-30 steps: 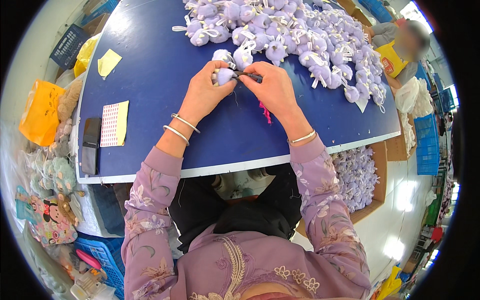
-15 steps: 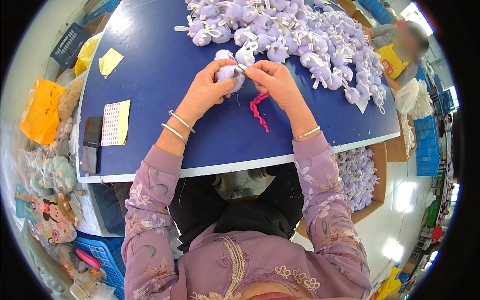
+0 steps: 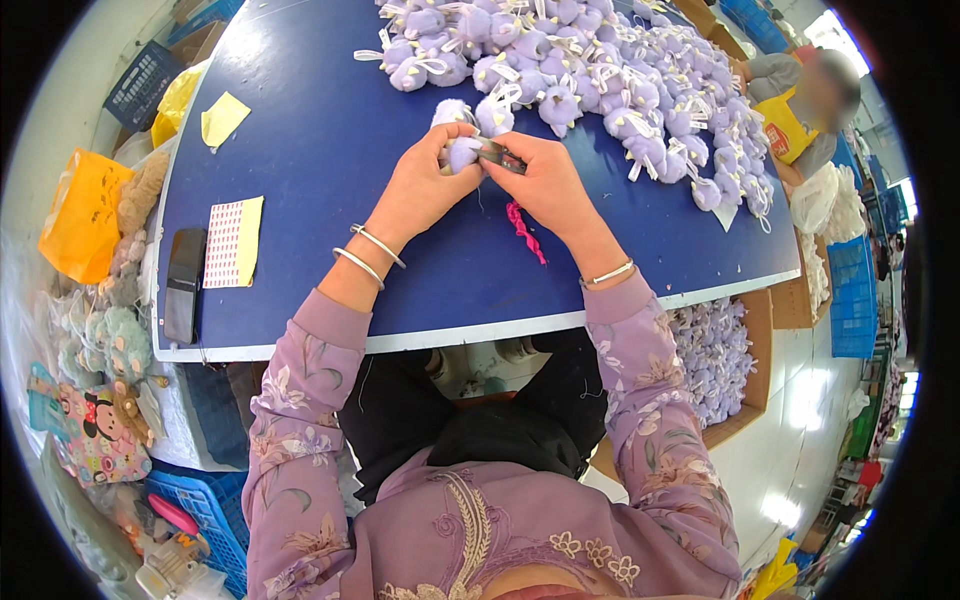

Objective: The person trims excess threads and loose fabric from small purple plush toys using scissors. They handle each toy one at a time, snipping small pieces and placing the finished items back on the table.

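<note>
Over the blue table (image 3: 330,230), my left hand (image 3: 425,185) is closed around a small lavender plush piece (image 3: 461,155). My right hand (image 3: 550,185) grips what look like small dark thread snips (image 3: 502,157), their tip touching or very close to the plush. A loose thread hangs below it. Just beyond my fingers lie two more lavender plush pieces, one of them (image 3: 494,115) with a white loop. Under my right hand a twisted bright pink cord (image 3: 524,236) rests on the table, its upper end partly hidden by the hand.
A large heap of lavender plushes (image 3: 600,75) covers the far right. At left are a phone (image 3: 184,285), a sticker sheet (image 3: 225,245) and a yellow paper (image 3: 224,120). A box of plushes (image 3: 715,360) stands below the right edge. Another person (image 3: 800,110) sits far right.
The snips, mostly hidden before, now show between my right fingers against the plush. My right hand has turned and shifted slightly down, covering more of the pink cord.
</note>
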A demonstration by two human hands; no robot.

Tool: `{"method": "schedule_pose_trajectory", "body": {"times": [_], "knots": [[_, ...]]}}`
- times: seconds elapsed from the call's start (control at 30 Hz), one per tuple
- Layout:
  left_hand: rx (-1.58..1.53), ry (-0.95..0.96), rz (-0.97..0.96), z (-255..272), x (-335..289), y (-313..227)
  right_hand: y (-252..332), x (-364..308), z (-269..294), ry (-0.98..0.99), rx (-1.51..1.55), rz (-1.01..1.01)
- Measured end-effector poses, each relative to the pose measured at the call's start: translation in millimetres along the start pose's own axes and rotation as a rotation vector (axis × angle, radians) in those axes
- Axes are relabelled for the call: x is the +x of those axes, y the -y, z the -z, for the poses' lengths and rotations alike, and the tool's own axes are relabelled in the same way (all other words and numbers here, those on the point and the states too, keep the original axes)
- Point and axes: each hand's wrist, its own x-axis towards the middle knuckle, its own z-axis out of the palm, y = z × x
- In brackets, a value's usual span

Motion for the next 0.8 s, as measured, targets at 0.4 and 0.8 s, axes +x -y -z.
{"method": "schedule_pose_trajectory", "body": {"times": [0.4, 0.8], "knots": [[0.156, 0.038, 0.038, -3, -8, -21, 2, -3, -8, -0.143, -0.383, 0.053], [0.012, 0.059, 0.056, -1, -5, -18, -3, 1, 0, -0.103, -0.109, -0.126]]}}
